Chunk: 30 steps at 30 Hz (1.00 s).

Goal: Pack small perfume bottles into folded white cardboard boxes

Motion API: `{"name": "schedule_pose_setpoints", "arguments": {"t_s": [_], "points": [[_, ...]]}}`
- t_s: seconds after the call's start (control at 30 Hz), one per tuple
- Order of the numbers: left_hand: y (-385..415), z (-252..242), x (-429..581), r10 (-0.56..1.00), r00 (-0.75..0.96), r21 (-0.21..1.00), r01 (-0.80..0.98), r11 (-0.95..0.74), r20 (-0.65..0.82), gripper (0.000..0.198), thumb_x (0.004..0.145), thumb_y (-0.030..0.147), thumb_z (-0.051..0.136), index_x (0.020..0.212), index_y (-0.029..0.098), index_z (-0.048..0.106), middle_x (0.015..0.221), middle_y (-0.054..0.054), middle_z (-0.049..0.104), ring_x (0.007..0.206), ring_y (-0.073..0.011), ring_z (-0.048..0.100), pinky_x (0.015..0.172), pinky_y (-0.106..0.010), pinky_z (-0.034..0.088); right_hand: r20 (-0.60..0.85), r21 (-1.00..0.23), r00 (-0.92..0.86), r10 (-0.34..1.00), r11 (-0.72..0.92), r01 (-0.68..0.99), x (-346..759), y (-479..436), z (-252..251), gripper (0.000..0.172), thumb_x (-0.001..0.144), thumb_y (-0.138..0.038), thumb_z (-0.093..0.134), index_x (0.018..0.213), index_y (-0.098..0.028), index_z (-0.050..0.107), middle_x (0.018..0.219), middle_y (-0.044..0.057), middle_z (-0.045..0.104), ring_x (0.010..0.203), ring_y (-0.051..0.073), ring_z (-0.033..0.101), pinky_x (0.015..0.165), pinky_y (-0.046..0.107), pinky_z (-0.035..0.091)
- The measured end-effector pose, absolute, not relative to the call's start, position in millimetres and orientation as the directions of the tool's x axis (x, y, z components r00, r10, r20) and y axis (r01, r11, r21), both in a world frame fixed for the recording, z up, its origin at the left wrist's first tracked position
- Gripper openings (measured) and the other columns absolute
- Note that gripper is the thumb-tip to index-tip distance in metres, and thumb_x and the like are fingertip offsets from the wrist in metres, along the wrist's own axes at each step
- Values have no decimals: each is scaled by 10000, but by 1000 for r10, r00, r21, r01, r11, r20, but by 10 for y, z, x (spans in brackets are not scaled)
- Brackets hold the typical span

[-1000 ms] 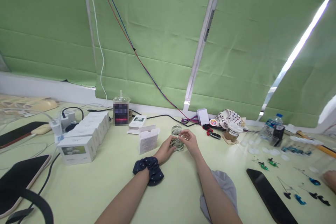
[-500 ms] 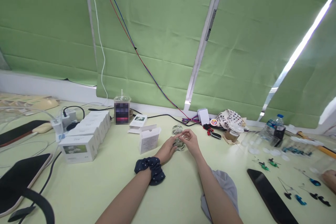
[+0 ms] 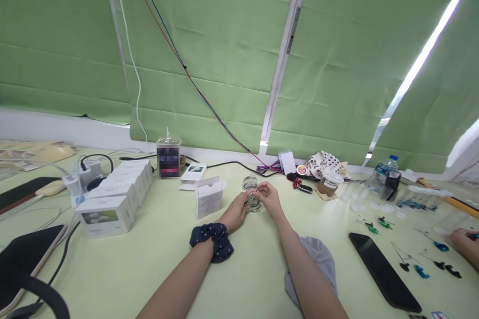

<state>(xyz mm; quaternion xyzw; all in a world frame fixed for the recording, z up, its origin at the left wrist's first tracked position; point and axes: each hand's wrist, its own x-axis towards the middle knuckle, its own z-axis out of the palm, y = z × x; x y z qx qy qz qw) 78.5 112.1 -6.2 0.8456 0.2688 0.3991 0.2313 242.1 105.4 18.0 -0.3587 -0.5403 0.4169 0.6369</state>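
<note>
Several white boxes (image 3: 121, 190) in a row at left of frame: front one has a green-and-white picture plus small print, not readable at this size. Same for the upright white box (image 3: 209, 200) near centre, flap up: lines of grey print, illegible. Flat white box (image 3: 193, 172) behind it carries a small dark picture. Drink cup (image 3: 169, 159), left of centre: label pixelated. Water bottle (image 3: 385, 172) at right, blue cap, label too small to read. Clear round container (image 3: 255, 205) is on the pale green table (image 3: 243, 284), just below frame centre: two round glassy parts, one above the other in frame, greenish-grey glints, finer detail hidden by fingers. Left hand (image 3: 235, 213) is at its left edge, fingers bent around it; can't tell if they actually grip. Right hand (image 3: 271, 203) is at its right, fingers curled, thumb and index close together by the left fingertips; can't tell if anything is pinched. Versus half a second ago: hand pose about the same, view shifted so most items sit further left. Black phone (image 3: 385, 271), lower right, now shows its near end; co-worker's hand (image 3: 462, 242) at right edge is further into frame.
</note>
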Motion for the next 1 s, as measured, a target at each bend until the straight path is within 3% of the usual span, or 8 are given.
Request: {"name": "schedule_pose_setpoints", "arguments": {"t_s": [0.1,0.17,0.27,0.33,0.53,0.77,1.0], "points": [[1114,-53,783,644,535,605,279,-746,547,580,812,74,452,1363,206,329,1343,-110,474,1241,-234,436,1080,-445,318,319,-907,137,938,344,-243,2468,1075,188,352,612,-383,772,832,-184,582,826,42,683,567,110,570,537,243,454],[1105,-43,779,654,532,610,289,-737,538,572,814,78,450,1360,212,340,1325,-104,487,1223,-233,452,1071,-438,331,253,-898,292,922,336,-285,2540,1114,166,359,663,-469,703,827,-181,565,887,70,683,511,91,542,486,238,431],[1093,-28,776,666,529,616,303,-727,526,560,817,91,455,1355,214,358,1297,-100,505,1192,-232,477,1060,-430,346,171,-930,533,828,314,-190,2668,1194,70,391,691,-554,608,764,-178,529,800,56,652,440,65,481,434,223,392],[1087,-20,776,669,531,616,309,-725,521,556,818,94,457,1353,216,363,1293,-100,507,1186,-233,481,1059,-430,346,160,-956,578,801,271,-112,2723,1241,-15,395,676,-556,599,753,-176,528,740,35,621,407,59,449,406,218,371],[1081,-23,777,665,531,617,300,-727,525,546,826,100,466,1351,207,365,1318,-108,484,1211,-240,453,1073,-447,322,256,-967,452,854,226,120,2652,1289,-163,331,593,-427,686,787,-169,611,800,31,623,420,77,469,406,234,395],[1069,-35,764,660,538,608,305,-733,525,544,849,115,461,1370,213,339,1288,-111,499,1176,-239,472,1047,-467,343,420,-873,356,835,263,411,2591,1286,-164,222,629,-303,607,819,-200,657,915,50,629,515,117,496,647,314,472],[1061,-27,759,648,541,598,298,-744,536,545,855,125,463,1376,219,332,1302,-105,490,1193,-239,461,1054,-458,338,426,-828,308,851,229,512,2582,1284,-178,164,670,-314,532,779,-221,611,865,26,677,483,132,516,606,302,463]]}}
